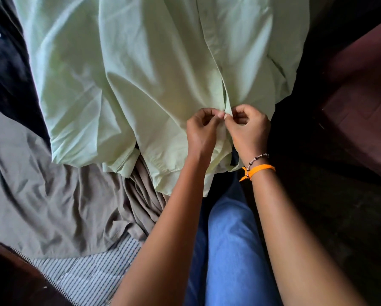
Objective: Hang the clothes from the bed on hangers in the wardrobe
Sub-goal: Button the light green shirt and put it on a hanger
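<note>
You seem to be fastening the pale green shirt [123, 69] near its lower front edge: your left hand [201, 129] and right hand [248, 127] both pinch the opening at centre frame. The shirt's length runs from top of frame down to your hands. Next, it needs a hanger.

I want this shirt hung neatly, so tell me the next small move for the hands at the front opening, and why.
Probably finish fastening there: the left hand and right hand pinch the two front edges of the pale green shirt together near its hem, fingers meeting at the placket. No button shows clearly, so this is a guess. The shirt lies spread on the brown bedsheet, with no hanger in view.
</note>
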`<act>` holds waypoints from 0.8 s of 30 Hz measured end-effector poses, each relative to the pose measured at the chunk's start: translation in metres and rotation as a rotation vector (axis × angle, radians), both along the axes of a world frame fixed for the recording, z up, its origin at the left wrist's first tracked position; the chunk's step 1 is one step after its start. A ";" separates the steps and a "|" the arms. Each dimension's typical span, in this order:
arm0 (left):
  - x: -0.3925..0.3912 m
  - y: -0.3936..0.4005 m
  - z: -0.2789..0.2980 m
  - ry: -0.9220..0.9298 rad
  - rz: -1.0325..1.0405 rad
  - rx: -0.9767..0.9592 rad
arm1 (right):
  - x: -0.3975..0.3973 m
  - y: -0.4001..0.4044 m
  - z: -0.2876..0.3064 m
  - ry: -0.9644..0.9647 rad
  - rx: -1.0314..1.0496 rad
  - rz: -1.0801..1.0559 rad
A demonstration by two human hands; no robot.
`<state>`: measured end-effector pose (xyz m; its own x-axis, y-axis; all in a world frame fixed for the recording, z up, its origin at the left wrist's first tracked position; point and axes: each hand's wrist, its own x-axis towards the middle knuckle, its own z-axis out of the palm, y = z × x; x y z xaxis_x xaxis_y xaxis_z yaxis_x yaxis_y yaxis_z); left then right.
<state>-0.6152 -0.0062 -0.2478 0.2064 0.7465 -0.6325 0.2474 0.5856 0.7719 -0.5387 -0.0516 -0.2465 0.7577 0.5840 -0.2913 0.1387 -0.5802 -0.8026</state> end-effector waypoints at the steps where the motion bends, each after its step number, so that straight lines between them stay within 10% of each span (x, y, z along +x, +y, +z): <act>1: 0.000 -0.001 0.001 -0.034 0.007 -0.020 | -0.001 0.000 0.000 0.016 0.006 -0.018; 24: -0.016 0.003 0.003 -0.305 0.014 -0.322 | 0.000 -0.010 0.006 0.394 0.177 -0.024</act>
